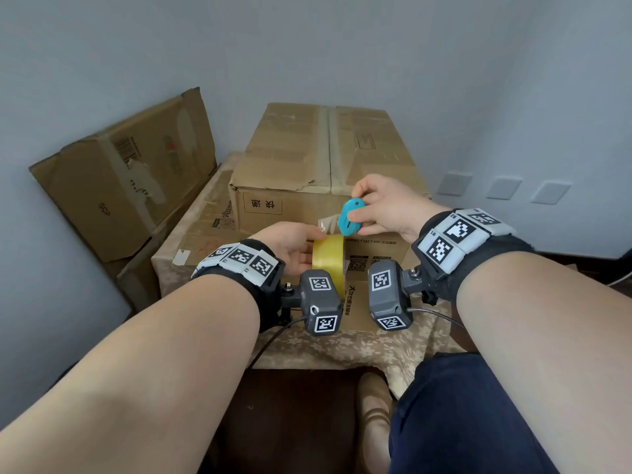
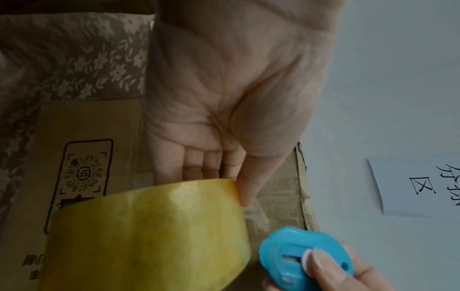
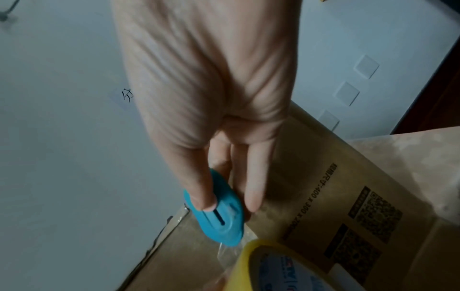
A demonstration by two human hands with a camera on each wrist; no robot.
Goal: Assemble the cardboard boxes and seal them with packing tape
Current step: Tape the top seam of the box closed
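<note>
The left hand (image 1: 290, 246) is gripping the yellow tape roll (image 1: 330, 260) from the left, fingers reaching behind it and the thumb (image 2: 245, 183) pressing along its upper edge. The roll is standing on edge, held just in front of the near face of the assembled cardboard box (image 1: 325, 165), low over the table. A short clear strip of tape (image 1: 326, 224) is sticking up from the top of the roll. The right hand (image 1: 386, 206) is pinching a small blue cutter (image 1: 350, 217) between thumb and fingers, the thumb (image 3: 204, 189) sitting on the slider, and the cutter's lower tip is meeting that loose strip just above the roll. The box is sitting on the floral tablecloth (image 1: 342, 347), its top seam already carrying a strip of tape running near to far. A flattened cardboard box (image 1: 126, 176) is leaning against the wall on the far left, well apart from the hands. More flat cardboard (image 1: 208, 227) is lying under the box on its left.
</note>
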